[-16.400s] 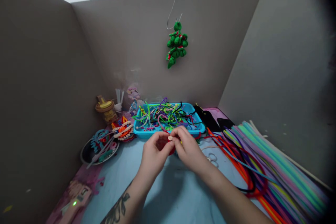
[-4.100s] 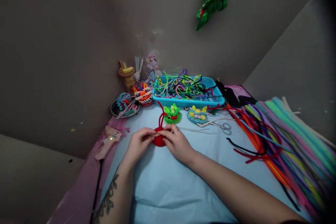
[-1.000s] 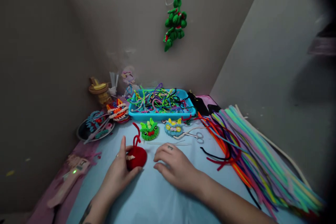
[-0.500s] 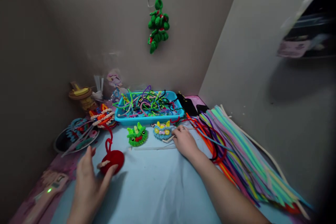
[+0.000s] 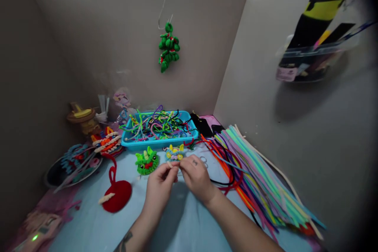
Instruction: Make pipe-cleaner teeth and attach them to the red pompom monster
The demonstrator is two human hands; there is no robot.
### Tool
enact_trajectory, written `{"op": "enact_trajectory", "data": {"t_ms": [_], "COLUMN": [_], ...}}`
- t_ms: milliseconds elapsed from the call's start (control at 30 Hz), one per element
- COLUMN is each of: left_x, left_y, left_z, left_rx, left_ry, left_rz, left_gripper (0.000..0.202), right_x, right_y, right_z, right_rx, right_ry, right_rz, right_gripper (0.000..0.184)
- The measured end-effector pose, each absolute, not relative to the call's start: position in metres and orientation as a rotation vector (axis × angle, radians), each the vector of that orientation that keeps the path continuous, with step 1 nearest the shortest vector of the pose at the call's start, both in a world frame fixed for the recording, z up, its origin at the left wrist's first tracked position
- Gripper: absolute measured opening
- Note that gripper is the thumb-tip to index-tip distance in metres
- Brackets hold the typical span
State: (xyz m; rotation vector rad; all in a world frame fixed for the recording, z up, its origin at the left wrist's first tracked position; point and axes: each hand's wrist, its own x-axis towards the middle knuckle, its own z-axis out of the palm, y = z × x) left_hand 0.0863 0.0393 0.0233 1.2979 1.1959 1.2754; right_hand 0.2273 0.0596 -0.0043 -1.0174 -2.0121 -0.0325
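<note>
My left hand (image 5: pixel 159 187) and my right hand (image 5: pixel 196 177) meet over the light blue table cover, both pinched on a short cream pipe cleaner piece (image 5: pixel 170 164) held between their fingertips. A red round pipe-cleaner piece (image 5: pixel 118 196) with a red loop and a cream twist lies on the cover to the left, untouched. Just beyond my hands sit a green pipe-cleaner face (image 5: pixel 146 161) and a blue and yellow one (image 5: pixel 175 152).
A blue tray (image 5: pixel 138 144) of tangled pipe cleaners stands at the back. Long coloured pipe cleaners (image 5: pixel 260 181) fan along the right. Scissors (image 5: pixel 203 160) lie by my right hand. A dark dish (image 5: pixel 56 171), a glue gun (image 5: pixel 32 236) and grey cardboard walls bound the left.
My left hand let go of the red piece, which now lies on the cover. My right hand came back from the scissors area, and both hands now pinch a cream piece together.
</note>
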Motion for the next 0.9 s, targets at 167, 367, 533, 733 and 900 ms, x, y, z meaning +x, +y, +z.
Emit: {"op": "enact_trajectory", "data": {"t_ms": [167,367,533,733,900], "left_x": [0.062,0.023,0.017,0.017,0.023], "left_y": [0.056,0.072,0.068,0.067,0.062], "left_z": [0.021,0.025,0.024,0.019,0.019], "left_rx": [1.200,0.519,0.398,0.444,0.436], "left_ry": [1.128,0.952,0.910,0.882,0.896], "left_rz": [1.526,1.815,1.772,1.700,1.535], "left_gripper": [0.023,0.033,0.035,0.035,0.039], "right_x": [0.225,0.235,0.244,0.262,0.241], "right_y": [0.062,0.066,0.071,0.080,0.072], "right_z": [-0.009,-0.016,-0.014,-0.006,0.001], "right_rx": [-1.068,-1.055,-1.195,-1.308,-1.251], "right_ry": [-1.914,-1.914,-1.809,-1.714,-1.767], "right_rz": [0.089,0.295,0.333,0.351,0.502], "right_gripper": [0.013,0.020,0.020,0.017,0.015]}}
